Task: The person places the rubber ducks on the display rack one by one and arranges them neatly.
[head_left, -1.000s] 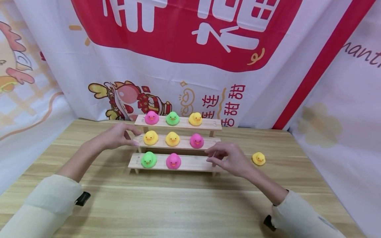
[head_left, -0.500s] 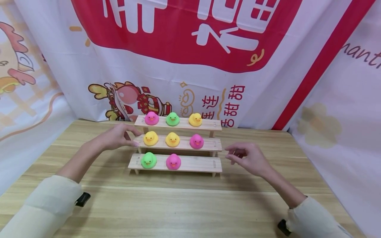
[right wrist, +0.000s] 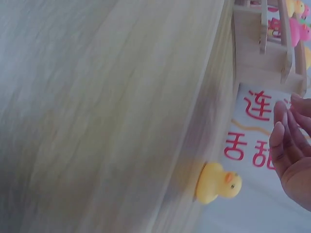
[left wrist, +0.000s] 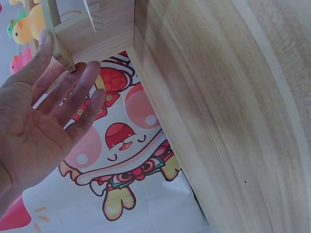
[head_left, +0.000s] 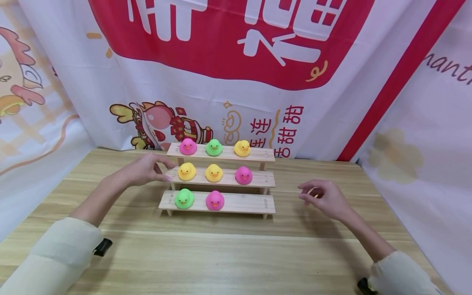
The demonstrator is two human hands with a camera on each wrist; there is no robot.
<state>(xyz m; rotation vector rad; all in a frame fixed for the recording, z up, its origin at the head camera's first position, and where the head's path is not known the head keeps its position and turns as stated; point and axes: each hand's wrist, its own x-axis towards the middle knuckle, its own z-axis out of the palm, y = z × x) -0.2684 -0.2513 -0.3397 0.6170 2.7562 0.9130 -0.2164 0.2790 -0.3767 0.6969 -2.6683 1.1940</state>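
Note:
A three-tier wooden display stand [head_left: 243, 201] bears several rubber ducks. On its lowest tier are a green duck [head_left: 184, 198] and a pink duck [head_left: 215, 200]. Two yellow ducks [head_left: 214, 173] and a pink duck [head_left: 243, 175] sit on the middle tier. My left hand [head_left: 149, 169] grips the left end of that middle tier, thumb at its top edge and fingers below. My right hand [head_left: 326, 198] hovers right of the stand with loosely bent fingers, holding nothing. A loose yellow duck [right wrist: 214, 183] stands on the table near it, mostly hidden behind that hand in the head view.
The top tier holds a pink duck [head_left: 188, 146], a green duck [head_left: 214, 147] and a yellow duck [head_left: 241, 148]. A printed cloth [head_left: 228, 94] hangs right behind the wood-grain table [head_left: 221, 258], and more cloth closes off both sides.
My right hand has moved away from the right end of the lowest tier, rightward to the loose yellow duck, now covering most of it in the head view. My left hand stays put.

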